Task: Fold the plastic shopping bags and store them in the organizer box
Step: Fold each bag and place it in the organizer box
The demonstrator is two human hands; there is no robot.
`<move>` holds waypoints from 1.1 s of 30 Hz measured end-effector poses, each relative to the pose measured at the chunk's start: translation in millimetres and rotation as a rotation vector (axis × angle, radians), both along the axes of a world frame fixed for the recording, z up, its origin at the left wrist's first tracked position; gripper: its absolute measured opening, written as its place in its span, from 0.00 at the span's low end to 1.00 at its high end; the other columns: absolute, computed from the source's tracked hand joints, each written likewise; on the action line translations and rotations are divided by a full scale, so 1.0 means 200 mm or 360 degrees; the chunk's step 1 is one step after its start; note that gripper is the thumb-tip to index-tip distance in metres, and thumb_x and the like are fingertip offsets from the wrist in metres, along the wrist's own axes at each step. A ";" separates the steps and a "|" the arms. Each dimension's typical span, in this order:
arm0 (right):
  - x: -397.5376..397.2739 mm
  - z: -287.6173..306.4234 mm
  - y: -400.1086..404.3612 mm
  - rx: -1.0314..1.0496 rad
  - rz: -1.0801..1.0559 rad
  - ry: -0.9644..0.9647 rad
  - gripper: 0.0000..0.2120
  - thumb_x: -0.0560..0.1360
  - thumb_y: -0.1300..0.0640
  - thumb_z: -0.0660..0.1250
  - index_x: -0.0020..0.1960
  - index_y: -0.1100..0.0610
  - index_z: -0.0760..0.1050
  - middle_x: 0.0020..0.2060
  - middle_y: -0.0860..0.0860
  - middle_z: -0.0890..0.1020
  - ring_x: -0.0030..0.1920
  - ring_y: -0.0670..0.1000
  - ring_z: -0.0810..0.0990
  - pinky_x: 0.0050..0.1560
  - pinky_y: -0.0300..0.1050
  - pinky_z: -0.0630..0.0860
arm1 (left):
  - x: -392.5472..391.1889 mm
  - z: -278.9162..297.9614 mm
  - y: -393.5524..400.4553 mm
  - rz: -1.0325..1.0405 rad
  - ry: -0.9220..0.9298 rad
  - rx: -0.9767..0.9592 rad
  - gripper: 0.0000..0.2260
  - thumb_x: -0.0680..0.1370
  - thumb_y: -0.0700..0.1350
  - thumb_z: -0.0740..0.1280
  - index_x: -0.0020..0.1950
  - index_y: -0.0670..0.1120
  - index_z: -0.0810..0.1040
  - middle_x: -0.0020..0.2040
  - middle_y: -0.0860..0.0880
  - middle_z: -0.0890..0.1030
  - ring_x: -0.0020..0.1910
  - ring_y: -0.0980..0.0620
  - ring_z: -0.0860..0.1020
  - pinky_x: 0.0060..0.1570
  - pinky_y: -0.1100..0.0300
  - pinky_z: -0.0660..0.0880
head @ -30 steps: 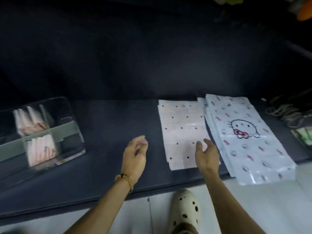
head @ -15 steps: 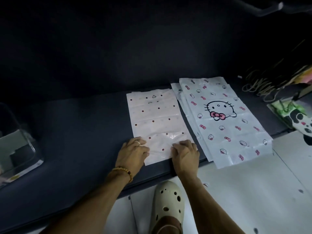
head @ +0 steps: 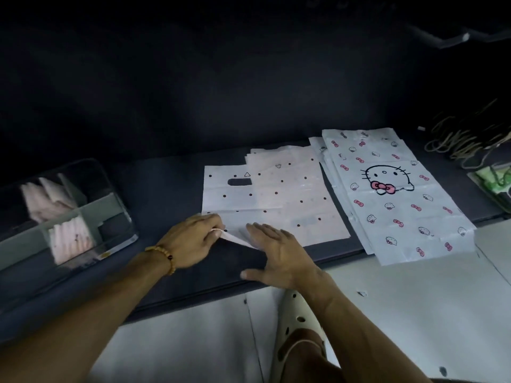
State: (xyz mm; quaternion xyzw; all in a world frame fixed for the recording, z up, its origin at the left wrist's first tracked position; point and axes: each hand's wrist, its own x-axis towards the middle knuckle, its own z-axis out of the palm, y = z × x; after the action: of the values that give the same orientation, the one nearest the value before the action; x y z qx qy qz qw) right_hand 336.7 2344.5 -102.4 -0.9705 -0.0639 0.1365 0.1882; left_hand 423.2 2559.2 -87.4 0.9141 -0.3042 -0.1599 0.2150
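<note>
A white dotted plastic bag (head: 229, 199) with a cut-out handle lies slid to the left off a stack of pink dotted bags (head: 301, 203) on the dark surface. My left hand (head: 193, 239) pinches the near edge of that bag and lifts it a little. My right hand (head: 279, 252) lies flat, fingers spread, on the bag's near right corner. A stack of white cat-print bags (head: 401, 200) lies to the right. The clear organizer box (head: 121, 214) stands at the left, with folded bags in two of its compartments.
A bundle of rubber bands (head: 464, 139) and a green printed item (head: 495, 183) lie at the far right. The dark surface's front edge (head: 193, 297) runs just below my hands. Below it are a white tiled floor and my foot in a cream clog (head: 293, 324).
The top dotted bag has slid left off the pink stack. My left hand now pinches its near edge, and my right hand has flattened on its corner. The view has swung back left, showing the organizer box.
</note>
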 end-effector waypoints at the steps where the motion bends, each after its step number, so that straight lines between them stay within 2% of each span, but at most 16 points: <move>1: -0.01 -0.02 0.04 -0.0103 0.0090 0.0034 0.44 0.71 0.38 0.68 0.78 0.47 0.49 0.78 0.48 0.56 0.77 0.51 0.54 0.75 0.52 0.53 | -0.02 0.01 0.06 0.0008 0.0104 0.0011 0.04 0.81 0.47 0.57 0.51 0.55 0.71 0.52 0.53 0.79 0.49 0.50 0.76 0.51 0.51 0.74; 4: -0.04 -0.08 0.11 -0.0157 0.0150 0.0134 0.35 0.76 0.50 0.66 0.77 0.47 0.52 0.78 0.46 0.54 0.77 0.49 0.51 0.75 0.51 0.51 | -0.10 -0.01 0.23 0.0150 0.0329 -0.0078 0.05 0.81 0.47 0.59 0.47 0.55 0.71 0.43 0.48 0.80 0.41 0.47 0.76 0.44 0.50 0.74; 7: -0.08 -0.11 0.17 -0.0131 0.0181 0.0085 0.26 0.78 0.57 0.62 0.74 0.47 0.63 0.76 0.44 0.60 0.75 0.48 0.58 0.73 0.50 0.60 | -0.17 -0.06 0.40 0.0353 0.0444 -0.0277 0.08 0.81 0.45 0.61 0.42 0.53 0.72 0.36 0.52 0.75 0.37 0.52 0.72 0.40 0.55 0.69; 9: -0.07 -0.08 0.21 0.0039 0.0001 0.0093 0.21 0.77 0.60 0.63 0.69 0.47 0.72 0.67 0.47 0.75 0.66 0.51 0.73 0.65 0.49 0.71 | -0.22 -0.10 0.48 0.0549 0.0461 -0.0459 0.09 0.80 0.43 0.63 0.41 0.53 0.73 0.37 0.55 0.75 0.37 0.56 0.72 0.38 0.63 0.68; 11: -0.05 -0.04 0.23 0.0316 -0.0235 0.0261 0.13 0.76 0.60 0.66 0.58 0.51 0.81 0.48 0.51 0.83 0.47 0.53 0.82 0.50 0.45 0.78 | -0.26 -0.12 0.51 0.0806 0.0452 -0.0705 0.07 0.79 0.45 0.66 0.41 0.52 0.76 0.37 0.56 0.77 0.36 0.59 0.73 0.38 0.71 0.67; 12: -0.03 -0.02 0.23 0.0408 -0.0305 0.0340 0.07 0.76 0.59 0.67 0.52 0.54 0.82 0.42 0.52 0.83 0.42 0.53 0.81 0.44 0.42 0.77 | -0.27 -0.12 0.52 0.0916 0.0508 -0.0829 0.05 0.77 0.49 0.67 0.42 0.52 0.78 0.39 0.56 0.79 0.38 0.60 0.75 0.40 0.73 0.68; 13: -0.01 0.00 0.22 0.0483 -0.0361 0.0391 0.04 0.75 0.58 0.69 0.47 0.56 0.83 0.39 0.52 0.82 0.40 0.52 0.81 0.39 0.38 0.76 | -0.28 -0.11 0.54 0.0968 0.0617 -0.0946 0.06 0.75 0.54 0.68 0.45 0.53 0.81 0.42 0.56 0.82 0.42 0.59 0.78 0.44 0.72 0.69; 15: 0.01 0.04 0.20 0.0692 -0.0503 0.0425 0.03 0.73 0.57 0.71 0.41 0.53 0.82 0.38 0.49 0.83 0.38 0.48 0.80 0.33 0.30 0.73 | -0.28 -0.10 0.57 0.0955 0.0983 -0.1162 0.19 0.71 0.62 0.69 0.53 0.51 0.82 0.51 0.53 0.84 0.52 0.56 0.80 0.54 0.62 0.73; 16: 0.02 0.05 0.20 0.0812 -0.0589 0.0420 0.03 0.73 0.56 0.72 0.40 0.51 0.81 0.39 0.48 0.84 0.37 0.47 0.80 0.33 0.29 0.73 | -0.28 -0.10 0.59 0.0960 0.1130 -0.1196 0.23 0.69 0.62 0.71 0.56 0.48 0.82 0.54 0.51 0.83 0.55 0.53 0.80 0.57 0.57 0.73; 18: 0.04 0.04 0.21 0.0987 -0.0761 0.0386 0.02 0.73 0.55 0.72 0.42 0.49 0.81 0.41 0.47 0.85 0.40 0.46 0.82 0.37 0.33 0.76 | -0.28 -0.12 0.62 0.0986 0.1215 -0.1134 0.21 0.68 0.58 0.73 0.55 0.46 0.83 0.54 0.50 0.84 0.55 0.51 0.81 0.59 0.53 0.74; 21: 0.06 -0.01 0.25 0.1053 -0.0978 0.0311 0.02 0.74 0.54 0.71 0.46 0.50 0.79 0.43 0.44 0.83 0.43 0.44 0.81 0.37 0.33 0.74 | -0.28 -0.18 0.61 0.1090 0.0942 -0.0830 0.04 0.74 0.45 0.72 0.46 0.47 0.84 0.44 0.51 0.85 0.45 0.51 0.82 0.51 0.55 0.79; 22: 0.07 -0.03 0.26 0.1056 -0.1027 0.0292 0.04 0.74 0.52 0.71 0.48 0.50 0.78 0.43 0.44 0.82 0.43 0.43 0.80 0.37 0.32 0.72 | -0.27 -0.21 0.59 0.1122 0.0853 -0.0737 0.03 0.76 0.43 0.70 0.44 0.47 0.83 0.41 0.52 0.85 0.43 0.51 0.82 0.49 0.55 0.80; 26: 0.07 -0.11 0.31 0.0894 -0.1172 0.0274 0.11 0.75 0.48 0.69 0.47 0.56 0.76 0.39 0.48 0.78 0.39 0.46 0.76 0.36 0.36 0.71 | -0.26 -0.28 0.56 0.1246 0.0728 -0.0517 0.08 0.76 0.43 0.70 0.44 0.38 0.81 0.43 0.46 0.85 0.45 0.46 0.82 0.48 0.51 0.80; 29: 0.08 -0.17 0.32 0.0646 -0.1151 0.0204 0.12 0.78 0.54 0.65 0.42 0.62 0.76 0.33 0.53 0.77 0.35 0.51 0.74 0.34 0.40 0.70 | -0.25 -0.29 0.54 0.1271 0.0578 -0.0433 0.07 0.75 0.44 0.71 0.41 0.41 0.82 0.40 0.49 0.84 0.43 0.49 0.82 0.40 0.62 0.77; 31: 0.10 -0.18 0.33 0.0509 -0.1088 0.0112 0.12 0.79 0.55 0.63 0.40 0.62 0.74 0.32 0.52 0.76 0.32 0.50 0.73 0.33 0.41 0.69 | -0.25 -0.29 0.54 0.1300 0.0491 -0.0371 0.09 0.74 0.44 0.71 0.38 0.39 0.80 0.38 0.46 0.83 0.40 0.49 0.81 0.37 0.64 0.74; 33: 0.12 -0.18 0.34 0.0405 -0.0997 0.0041 0.12 0.80 0.54 0.61 0.40 0.59 0.71 0.32 0.50 0.74 0.33 0.49 0.73 0.38 0.41 0.68 | -0.25 -0.29 0.53 0.1347 0.0440 -0.0326 0.11 0.73 0.44 0.72 0.36 0.38 0.79 0.36 0.45 0.83 0.37 0.49 0.80 0.36 0.65 0.74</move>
State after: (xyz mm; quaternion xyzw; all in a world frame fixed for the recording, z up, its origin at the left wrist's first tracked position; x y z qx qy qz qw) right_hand 360.5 2412.4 -138.8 -0.9099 0.2231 0.0753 0.3415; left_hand 372.7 2666.1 -144.7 0.9021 0.1132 -0.1475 0.3894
